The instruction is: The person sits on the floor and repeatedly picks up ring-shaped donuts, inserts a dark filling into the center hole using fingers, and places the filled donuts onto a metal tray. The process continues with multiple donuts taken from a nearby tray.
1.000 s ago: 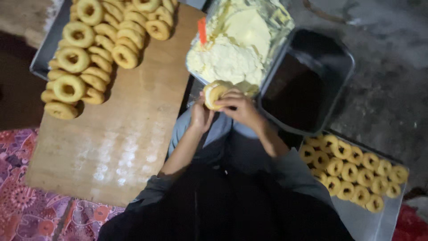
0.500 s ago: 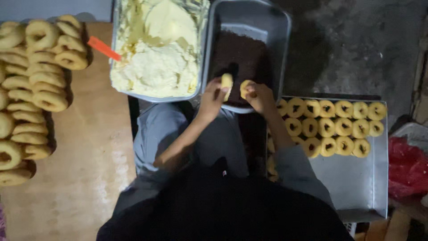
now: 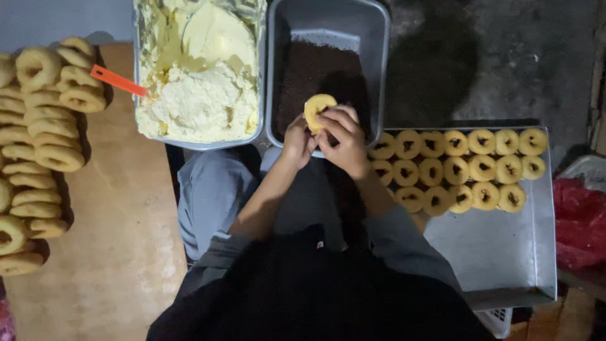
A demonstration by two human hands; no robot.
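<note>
Both my hands hold one ring doughnut upright over the grey tray of dark brown crumbs. My left hand grips its lower left side, my right hand covers its lower right. To the left of that tray stands a grey tub full of pale yellow cream, with an orange handle sticking out of the cream. My forearms run down to dark sleeves over my lap.
Several filled doughnuts lie in rows at the far end of a metal tray on the right. Plain ring doughnuts are stacked on a wooden board on the left. A red bag lies at the right edge.
The two doughnut halves that my hands held apart half a second ago are now together as one ring. My hands have closed in over the crumb tray; the view has shifted right.
</note>
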